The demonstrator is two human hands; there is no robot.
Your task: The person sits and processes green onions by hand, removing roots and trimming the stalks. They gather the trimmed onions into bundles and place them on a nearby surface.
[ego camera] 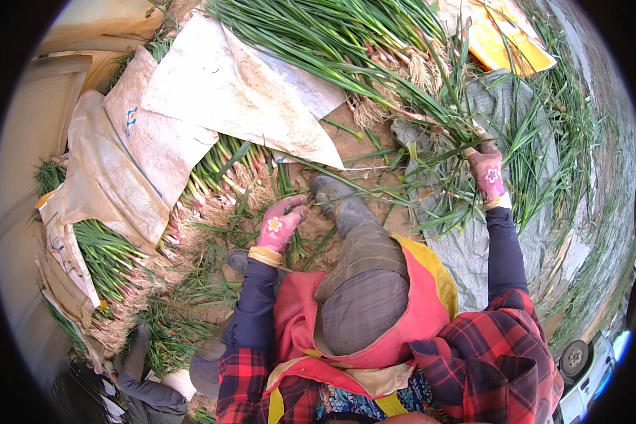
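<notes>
My right hand (488, 172), in a pink glove with a flower print, reaches out over a grey woven sheet (479, 249). Its fingers close around some green leaves (458, 139) beside a long stalk with a pale base. Nearer my body is my left hand (280, 225), gloved the same way, with its fingers bent above the soil. Whether anything lies under those fingers is hidden. Beyond both hands lies a large heap of green onions (339, 42), their pale roots pointing right. A row of bundled green onions (228, 175) sits left of my left hand, partly under a white woven sack (238, 90).
More green onions (103, 259) lie under dirty sacks (122, 169) at the left. An orange-and-white sack (509, 42) lies at the upper right, beside loose leaves. Another person's arm (148, 392) shows at the lower left. A white vehicle (585, 379) stands at the lower right.
</notes>
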